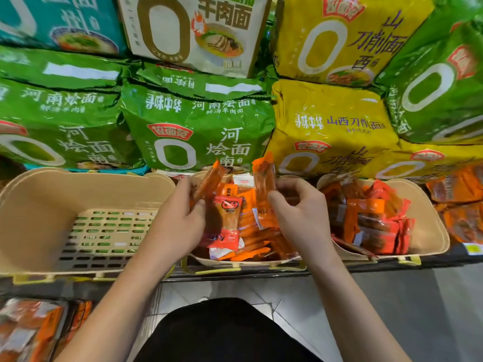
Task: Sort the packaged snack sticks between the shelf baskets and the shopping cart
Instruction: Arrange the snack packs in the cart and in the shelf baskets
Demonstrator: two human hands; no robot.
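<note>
Left hand: the left hand (180, 218) is hovering over the middle basket (251, 263), its fingers and thumb pinching an orange snack stick (209, 182) that is tilting up and to the right.
Right hand: the right hand (300, 215) is gripping a second snack stick (264, 184), holding it nearly upright above the same basket.
Middle basket: it is holding a loose heap of orange and red packets (230, 226), partly hidden behind both hands.
Left basket: the beige slotted basket (39, 205) is sitting just beside the left hand.
Right basket: another basket (428, 231) is carrying stacked red-orange packets (379, 218).
Behind: green noodle bags (198, 126) and yellow noodle bags (332, 121) are crowding the shelf above the baskets.
Lower left: more orange packets (28, 330) are lying there, blurred.
</note>
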